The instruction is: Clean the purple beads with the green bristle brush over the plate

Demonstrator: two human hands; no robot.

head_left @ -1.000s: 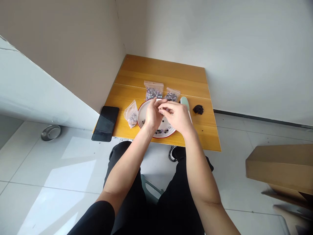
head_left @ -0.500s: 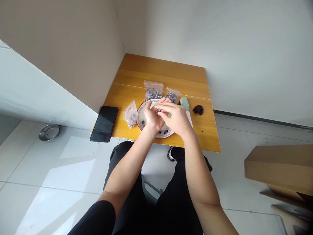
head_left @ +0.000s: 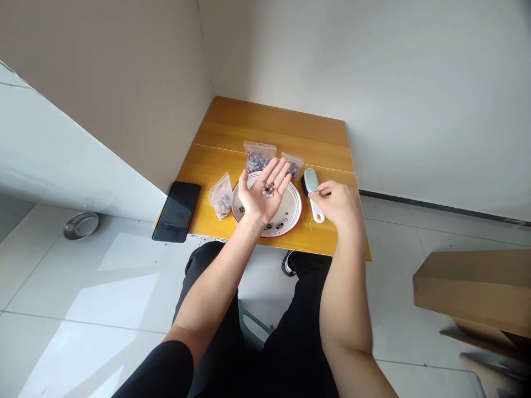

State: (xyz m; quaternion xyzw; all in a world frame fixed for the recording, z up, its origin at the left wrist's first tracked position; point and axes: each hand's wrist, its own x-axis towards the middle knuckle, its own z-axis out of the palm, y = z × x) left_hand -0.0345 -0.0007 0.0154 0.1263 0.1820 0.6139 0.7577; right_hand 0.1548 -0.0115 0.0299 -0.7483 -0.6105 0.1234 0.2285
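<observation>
**Left hand** (head_left: 259,202): palm up above the plate, grip spread, a small cluster of multicoloured beads (head_left: 269,190) on the palm.
**Right hand** (head_left: 338,205): grip pressed together, fingertips (head_left: 322,190) at the white handle of a mint-green brush (head_left: 311,181); whether it pinches the handle cannot be told.
**Also on the table** (head_left: 269,120): red-rimmed white plate (head_left: 294,210) with loose beads (head_left: 276,223), three zip bags of beads (head_left: 257,156), black smartphone (head_left: 176,211).
</observation>
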